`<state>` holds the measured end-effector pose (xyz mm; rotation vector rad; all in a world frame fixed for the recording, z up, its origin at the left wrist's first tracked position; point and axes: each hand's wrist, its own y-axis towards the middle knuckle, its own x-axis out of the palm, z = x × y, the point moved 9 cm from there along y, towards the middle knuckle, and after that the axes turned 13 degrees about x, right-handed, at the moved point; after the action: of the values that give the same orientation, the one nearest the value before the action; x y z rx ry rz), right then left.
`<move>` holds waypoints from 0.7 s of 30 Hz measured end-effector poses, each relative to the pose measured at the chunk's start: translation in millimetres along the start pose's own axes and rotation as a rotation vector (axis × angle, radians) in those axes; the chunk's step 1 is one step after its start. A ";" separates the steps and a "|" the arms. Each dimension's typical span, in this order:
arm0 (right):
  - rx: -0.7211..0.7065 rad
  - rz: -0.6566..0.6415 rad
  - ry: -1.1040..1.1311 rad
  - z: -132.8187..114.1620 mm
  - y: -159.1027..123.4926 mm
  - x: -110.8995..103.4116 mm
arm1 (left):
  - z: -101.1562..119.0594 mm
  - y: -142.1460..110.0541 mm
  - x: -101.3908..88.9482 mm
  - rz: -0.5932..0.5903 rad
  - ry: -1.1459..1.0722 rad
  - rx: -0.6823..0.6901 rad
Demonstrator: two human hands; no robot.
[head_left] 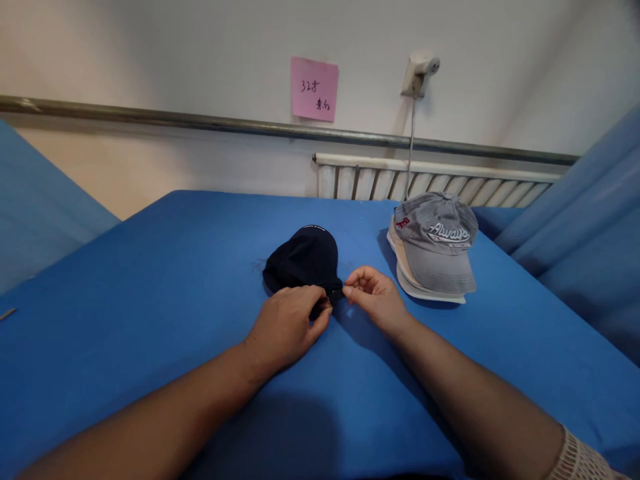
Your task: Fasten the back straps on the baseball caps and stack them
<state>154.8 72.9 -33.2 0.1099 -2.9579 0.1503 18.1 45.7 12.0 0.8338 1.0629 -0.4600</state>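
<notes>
A dark navy baseball cap (305,257) lies on the blue-covered table (200,267), with small white lettering on its far edge. My left hand (293,323) is closed on the cap's near edge, thumb and fingers pinching around its strap (334,295). At the right end of that strap, my right hand (373,293) pinches with thumb and forefinger. My left fingers partly hide the strap and the cap's opening.
Right of the cap stands a stack of caps, topped by a grey cap (437,233) with "Always" on it. Behind the table are a radiator (370,180), a wall pipe (225,123), a plug (420,73) with a cord and a pink note (315,89). Blue curtains (585,233) hang at both sides.
</notes>
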 end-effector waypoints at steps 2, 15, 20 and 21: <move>-0.010 0.041 0.019 -1.5 2.8 -8.3 | 1.2 0.9 -5.0 0.020 0.076 0.043; -0.018 0.127 0.054 1.1 7.1 -20.0 | -4.6 2.9 -23.3 0.134 0.128 0.082; -0.046 0.201 0.045 3.8 8.6 -22.9 | -27.5 2.9 -20.8 0.143 0.015 -0.031; -0.052 0.205 0.040 4.1 8.7 -22.7 | -31.1 2.7 -20.8 0.152 -0.007 -0.051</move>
<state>175.7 82.5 -42.1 -0.2008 -2.9244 0.1003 -7.0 70.6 24.5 0.8602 0.9927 -0.3065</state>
